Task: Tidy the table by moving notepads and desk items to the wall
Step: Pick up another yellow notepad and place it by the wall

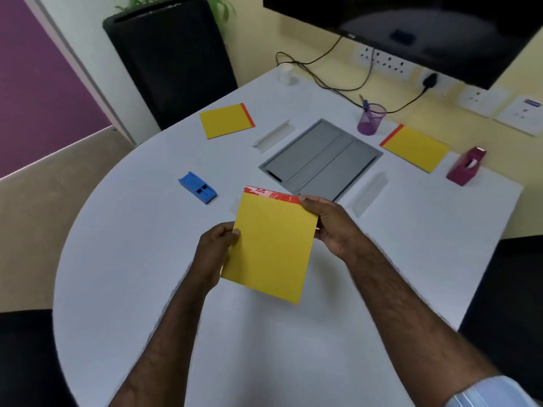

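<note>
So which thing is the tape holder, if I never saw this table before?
Start at the grey panel sunk into the middle of the white table, then look right, toward the yellow wall. Past the yellow notepad lying there sits the tape dispenser. It is the only dark pink thing, a chunky wedge standing taller than the flat pads.

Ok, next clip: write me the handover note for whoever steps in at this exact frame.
Left hand and right hand both grip the held notepad, lifted above the table near its middle.
Right notepad, pen cup and tape dispenser already sit near the wall.
Left notepad lies further out, and the stapler is well out from the wall.
Left to do: carry the held notepad to the wall, then probably the left notepad and the stapler.
</note>
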Demonstrator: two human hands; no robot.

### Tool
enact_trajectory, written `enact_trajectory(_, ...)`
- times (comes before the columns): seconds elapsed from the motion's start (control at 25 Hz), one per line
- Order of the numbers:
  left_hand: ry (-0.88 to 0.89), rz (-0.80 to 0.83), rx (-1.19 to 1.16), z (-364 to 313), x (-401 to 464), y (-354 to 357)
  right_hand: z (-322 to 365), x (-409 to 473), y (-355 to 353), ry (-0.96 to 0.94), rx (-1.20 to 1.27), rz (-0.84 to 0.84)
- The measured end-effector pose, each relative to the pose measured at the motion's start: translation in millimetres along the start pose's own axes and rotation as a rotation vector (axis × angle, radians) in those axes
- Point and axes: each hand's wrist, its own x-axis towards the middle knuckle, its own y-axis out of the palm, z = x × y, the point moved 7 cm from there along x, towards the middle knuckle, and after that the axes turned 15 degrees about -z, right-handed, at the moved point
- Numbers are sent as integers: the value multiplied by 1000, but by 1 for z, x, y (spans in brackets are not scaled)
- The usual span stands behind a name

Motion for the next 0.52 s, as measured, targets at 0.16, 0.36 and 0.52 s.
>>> enact_trajectory(0.16, -78, 46, -74, -17, -4, 71, 18, 26, -64, -14, 100, -60)
enact_trajectory(0.36, -233, 37, -231, -35, 4, 166, 1, 63, -142, 58, 94, -98)
enact_trajectory(0.52, -288, 46, -295, -48, 20, 255, 2, 107, -198, 99, 138, -124)
